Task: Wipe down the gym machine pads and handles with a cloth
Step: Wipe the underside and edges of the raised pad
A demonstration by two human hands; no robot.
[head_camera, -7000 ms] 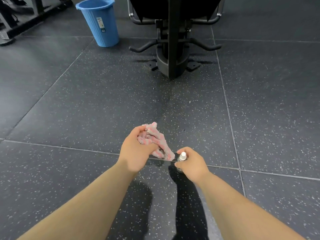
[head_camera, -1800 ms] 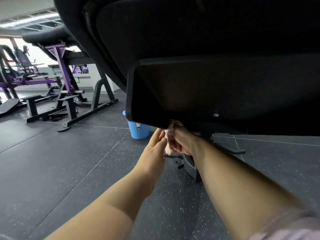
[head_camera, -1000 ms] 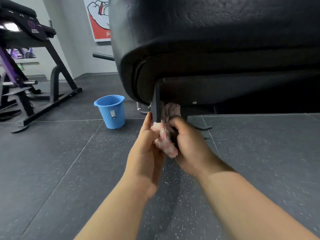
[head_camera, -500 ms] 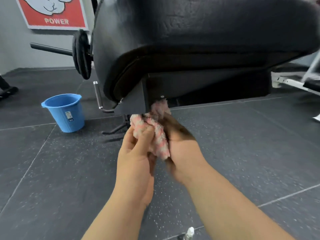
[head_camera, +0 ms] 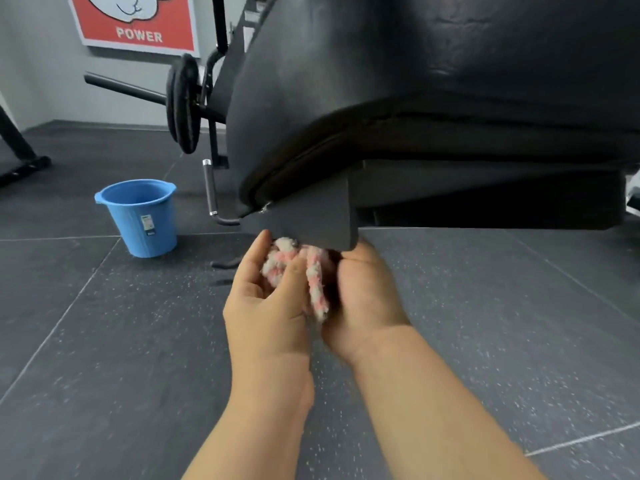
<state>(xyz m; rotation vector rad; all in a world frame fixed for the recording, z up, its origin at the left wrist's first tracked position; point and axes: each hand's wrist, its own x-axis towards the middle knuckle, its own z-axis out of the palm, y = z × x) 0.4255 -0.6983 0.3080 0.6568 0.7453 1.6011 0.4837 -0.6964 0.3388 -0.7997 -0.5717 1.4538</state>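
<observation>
A pink and white fluffy cloth is bunched between both my hands, just below the grey metal bracket under the big black machine pad. My left hand grips the cloth's left side, thumb curled over it. My right hand holds the right side, with its fingers hidden behind the cloth and the bracket. A black handle with a chrome cap hangs at the pad's left edge.
A blue plastic bucket stands on the speckled dark rubber floor to the left. Behind it a barbell with black weight plates juts out near a grey wall with a red POWER poster.
The view has shifted closer under the pad. Both hands stay on the cloth, which sits a little more tightly bunched under the bracket. The spray bottle on the floor is out of view.
</observation>
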